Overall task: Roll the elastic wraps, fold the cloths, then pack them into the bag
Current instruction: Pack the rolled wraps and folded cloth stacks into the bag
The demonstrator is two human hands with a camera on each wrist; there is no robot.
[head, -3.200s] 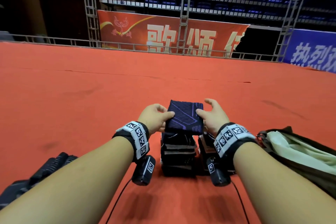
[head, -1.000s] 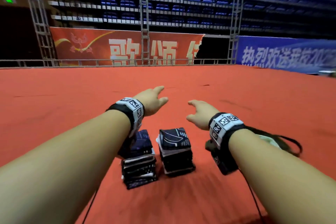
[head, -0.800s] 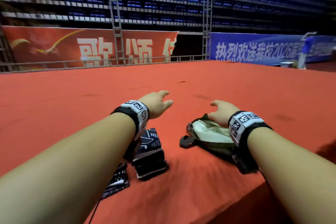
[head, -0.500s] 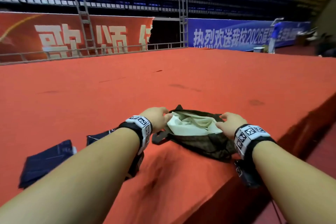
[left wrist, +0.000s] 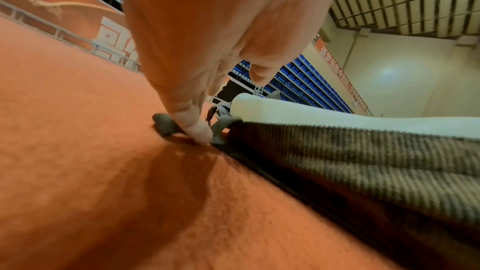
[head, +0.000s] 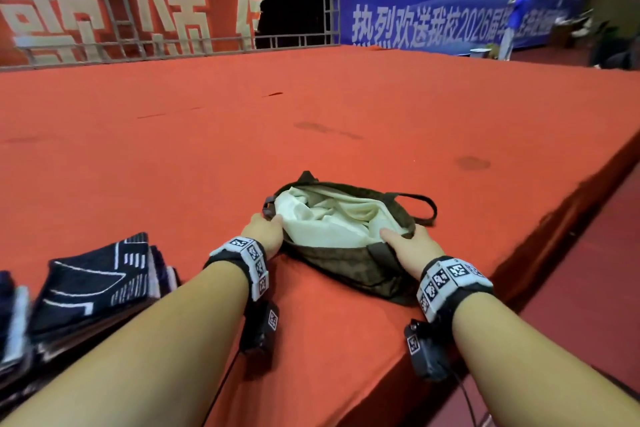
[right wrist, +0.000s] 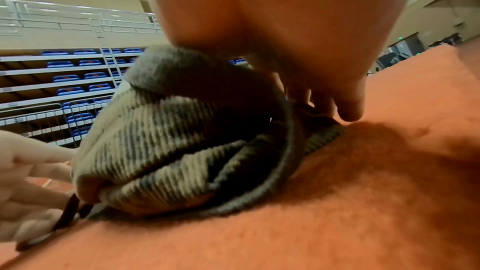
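Both grips clamped on bag [head: 360, 263] rim, left [head: 264, 231], right [head: 414, 246], near stage edge [head: 519, 274]

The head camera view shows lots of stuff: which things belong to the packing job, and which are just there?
Part of the job:
- olive bag, open, pale lining showing
- stacks of folded dark cloths, left of the bag
- left hand and right hand, both at the bag's rim

Just there:
- red carpeted platform
- red banner
- blue banner

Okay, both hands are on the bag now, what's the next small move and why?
Probably pull the bag's mouth wider. The left hand and right hand hold its opposite ends, pale lining shows inside, and the folded cloths still wait stacked beside it.
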